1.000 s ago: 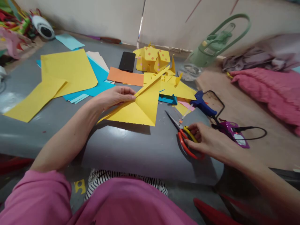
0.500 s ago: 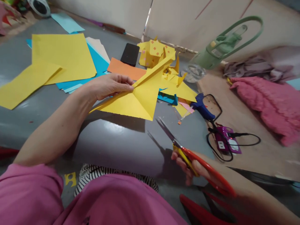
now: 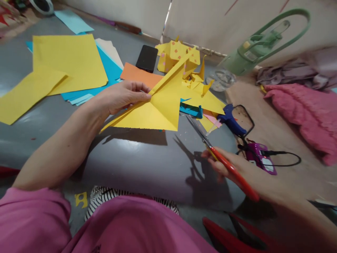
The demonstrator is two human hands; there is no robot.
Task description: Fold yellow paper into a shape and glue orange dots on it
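1. Two hands are in view, both belonging to the person in pink sleeves: one left hand (image 3: 129, 95) and one right hand (image 3: 223, 163).
2. One folded yellow paper (image 3: 165, 109) is in the left hand, its thumb and fingers pinched together on the crease. The paper is held above the grey table (image 3: 126, 161), its shadow falling on the surface below.
3. One pair of scissors (image 3: 223, 161) is in the right hand, the fingers curled round the handles. The blades point up and to the left, well apart from the pinched crease.
4. Two yellow sheets (image 3: 68, 63) lie at the left of the table, one partly overlapping the other, with blue paper (image 3: 112, 72) beneath.
5. One orange strip (image 3: 139, 74) lies behind the left hand, near one black phone (image 3: 147, 58).
6. One spotted paper model (image 3: 177, 52) stands beyond the folded paper.
7. One green bottle (image 3: 246, 58), one blue glue gun (image 3: 233, 121) and one purple box (image 3: 259, 158) are on the right.
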